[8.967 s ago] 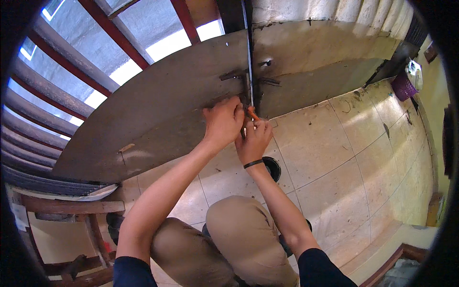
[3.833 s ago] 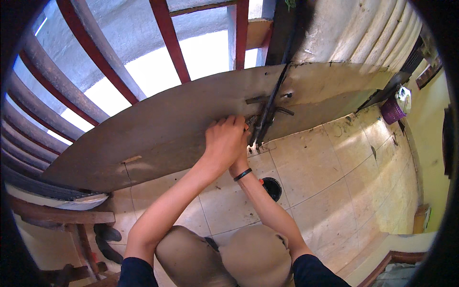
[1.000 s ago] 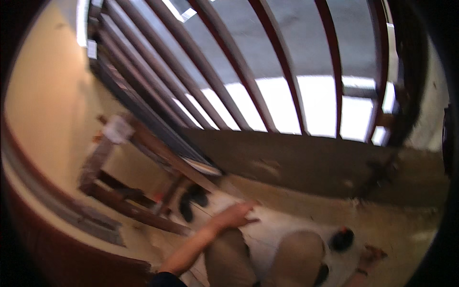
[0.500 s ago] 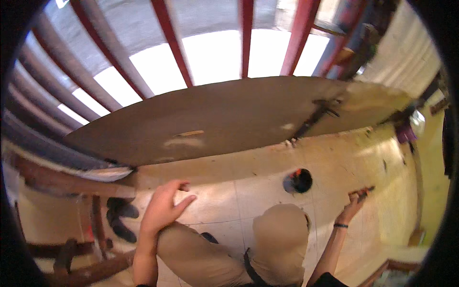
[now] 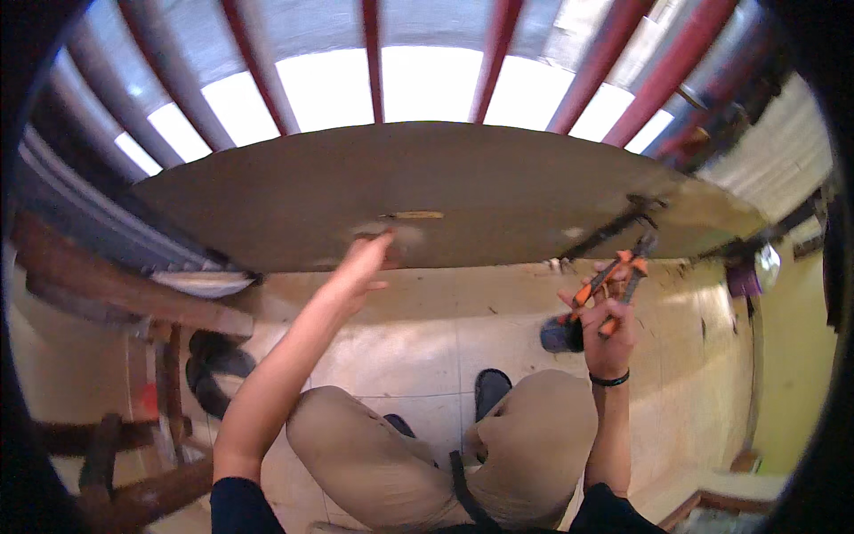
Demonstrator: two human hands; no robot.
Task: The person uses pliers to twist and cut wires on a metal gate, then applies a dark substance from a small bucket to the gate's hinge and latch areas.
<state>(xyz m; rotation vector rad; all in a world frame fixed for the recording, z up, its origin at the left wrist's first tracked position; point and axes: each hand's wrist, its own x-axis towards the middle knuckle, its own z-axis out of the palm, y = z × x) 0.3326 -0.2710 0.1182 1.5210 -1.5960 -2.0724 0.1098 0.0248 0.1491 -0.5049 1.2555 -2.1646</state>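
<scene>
My left hand (image 5: 360, 267) reaches forward over the brown ledge, fingers stretched out and empty. Just beyond its fingertips lies a thin tool (image 5: 418, 214) with a yellowish handle and a dark, narrow end. My right hand (image 5: 609, 334) is raised and wrapped round pliers (image 5: 614, 285) with orange and black handles; their metal jaws point away from me. Behind that hand, partly hidden by it, a dark round container (image 5: 560, 335) stands on the tiled floor.
A dark long tool with a crosspiece (image 5: 614, 227) leans across the ledge (image 5: 498, 178). Red bars (image 5: 374, 71) rise beyond the ledge. Wooden furniture (image 5: 133, 298) and dark shoes (image 5: 213, 369) are at my left. A purple item (image 5: 744, 279) sits by the right wall.
My left hand has moved forward from above my knee to the ledge. My right hand has come up and inward with the pliers, and the view has shifted.
</scene>
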